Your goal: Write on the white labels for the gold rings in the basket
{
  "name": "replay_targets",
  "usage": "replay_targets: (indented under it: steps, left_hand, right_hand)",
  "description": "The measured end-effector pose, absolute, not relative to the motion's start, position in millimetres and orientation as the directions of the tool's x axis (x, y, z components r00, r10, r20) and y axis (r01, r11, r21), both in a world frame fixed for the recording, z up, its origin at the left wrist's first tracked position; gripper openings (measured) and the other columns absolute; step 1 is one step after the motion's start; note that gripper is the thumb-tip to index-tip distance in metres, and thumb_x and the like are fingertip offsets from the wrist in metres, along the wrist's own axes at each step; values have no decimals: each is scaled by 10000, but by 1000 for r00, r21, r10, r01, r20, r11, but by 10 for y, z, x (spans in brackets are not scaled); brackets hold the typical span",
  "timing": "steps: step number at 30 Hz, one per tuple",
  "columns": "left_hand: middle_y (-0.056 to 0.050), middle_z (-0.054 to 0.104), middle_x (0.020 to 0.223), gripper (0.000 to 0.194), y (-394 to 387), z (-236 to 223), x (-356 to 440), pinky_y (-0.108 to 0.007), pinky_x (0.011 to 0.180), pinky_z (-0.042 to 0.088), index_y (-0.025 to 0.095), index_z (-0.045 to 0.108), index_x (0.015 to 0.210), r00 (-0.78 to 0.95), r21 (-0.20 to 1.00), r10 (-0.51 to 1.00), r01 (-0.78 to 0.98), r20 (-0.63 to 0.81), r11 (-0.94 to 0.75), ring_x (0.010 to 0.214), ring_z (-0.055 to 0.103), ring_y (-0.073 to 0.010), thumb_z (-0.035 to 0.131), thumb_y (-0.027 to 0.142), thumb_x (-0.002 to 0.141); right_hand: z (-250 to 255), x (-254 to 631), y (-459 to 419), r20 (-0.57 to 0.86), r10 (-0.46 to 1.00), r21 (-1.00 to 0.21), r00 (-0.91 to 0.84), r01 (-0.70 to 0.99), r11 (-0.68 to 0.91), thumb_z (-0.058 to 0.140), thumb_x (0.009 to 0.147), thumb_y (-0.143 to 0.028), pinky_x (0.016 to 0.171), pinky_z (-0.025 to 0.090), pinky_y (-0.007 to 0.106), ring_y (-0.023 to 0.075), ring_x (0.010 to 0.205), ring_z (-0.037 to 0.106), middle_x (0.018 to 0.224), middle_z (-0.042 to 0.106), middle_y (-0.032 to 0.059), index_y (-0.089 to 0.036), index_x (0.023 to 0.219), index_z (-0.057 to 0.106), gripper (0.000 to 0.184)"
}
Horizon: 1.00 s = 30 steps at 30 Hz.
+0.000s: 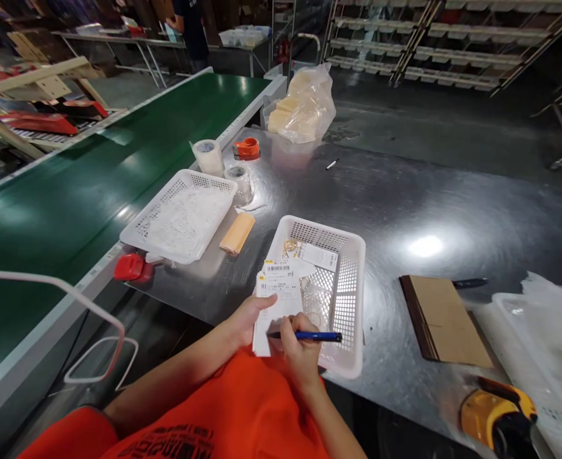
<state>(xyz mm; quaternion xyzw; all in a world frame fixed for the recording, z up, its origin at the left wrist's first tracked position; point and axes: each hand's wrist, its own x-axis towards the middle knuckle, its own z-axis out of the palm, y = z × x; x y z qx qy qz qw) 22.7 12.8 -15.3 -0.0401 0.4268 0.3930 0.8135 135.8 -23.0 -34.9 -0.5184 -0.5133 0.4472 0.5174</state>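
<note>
Our left hand (pixel 251 315) pinches the stack of printed slips (pixel 277 306), thumb on top, over the near left edge of the white basket (pixel 360 274). Our right hand (pixel 301 344) grips the blue marker (pixel 318 336) between bent fingers, tip at the slips. Left of the basket lies a folded yellow cloth (pixel 237 234); right of it, a brown notebook (pixel 446 320).

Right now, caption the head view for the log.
Left hand steadies paper slips; right hand holds a blue pen.
</note>
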Motion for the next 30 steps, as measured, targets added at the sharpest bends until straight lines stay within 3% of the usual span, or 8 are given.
replay_targets:
  steps: [5,10,13,16,19,21,24,30]
  left_hand:
    - [-174,711,985,429,124,-171,223,-353,863,494,35,551,1232,326,263,618,-694,-715,671,913,679,-274,572,139,816]
    - [-161,722,930,406,127,-158,233,-359,844,499,31,528,1246,266,336,614,-645,-743,687,876,685,-260,500,135,855]
    - [-153,727,889,394,124,-147,214,-383,839,501,33,544,1223,250,369,603,-599,-757,711,829,689,-263,498,157,852]
    - [-148,729,909,396,108,-135,192,-408,858,493,40,573,1183,251,416,634,-572,-732,707,841,685,-267,517,96,795]
    - [-158,720,969,412,82,-121,199,-424,856,494,39,600,1139,269,427,661,-584,-700,690,851,682,-275,543,41,732]
    - [-161,717,983,403,63,-113,218,-429,820,507,44,617,1108,282,423,675,-600,-682,679,802,685,-271,569,28,708]
    - [-152,724,931,384,45,-105,239,-448,793,513,53,622,1100,303,402,672,-612,-676,681,707,682,-253,592,37,718]
    - [-169,718,883,318,77,-183,225,-382,864,482,25,617,1078,353,294,636,-665,-686,687,803,690,-257,586,234,841]
  right_hand:
    - [-365,1354,-223,30,997,-998,74,54,26,509,847,-302,467,271,252,87,465,282,492,263,-73,-226,542,234,417]
    - [-351,1330,-261,65,995,-997,82,58,60,521,845,-297,466,276,252,88,458,309,479,297,-68,-219,528,246,428]
    - [-284,1384,-260,42,963,-997,267,-49,57,562,840,-317,465,332,239,90,454,373,490,365,-65,-209,551,326,389]
    - [-184,1537,-122,50,888,-979,457,-152,133,533,867,-380,465,385,238,97,486,482,703,574,-12,-202,843,517,180]
    - [-173,1694,94,27,946,-999,323,-17,34,517,859,-424,514,427,256,140,627,584,932,644,78,-186,1045,559,305]
    - [-233,1741,194,-34,974,-993,223,105,-58,589,800,-400,567,449,265,160,679,591,843,646,57,-173,937,605,265]
    - [-326,1713,218,-45,961,-985,274,146,-87,659,721,-343,598,459,266,155,657,570,725,608,6,-185,795,582,191]
    - [-307,1557,52,-14,986,-982,167,185,-46,630,738,-284,546,425,246,139,588,536,674,594,-9,-194,734,567,110]
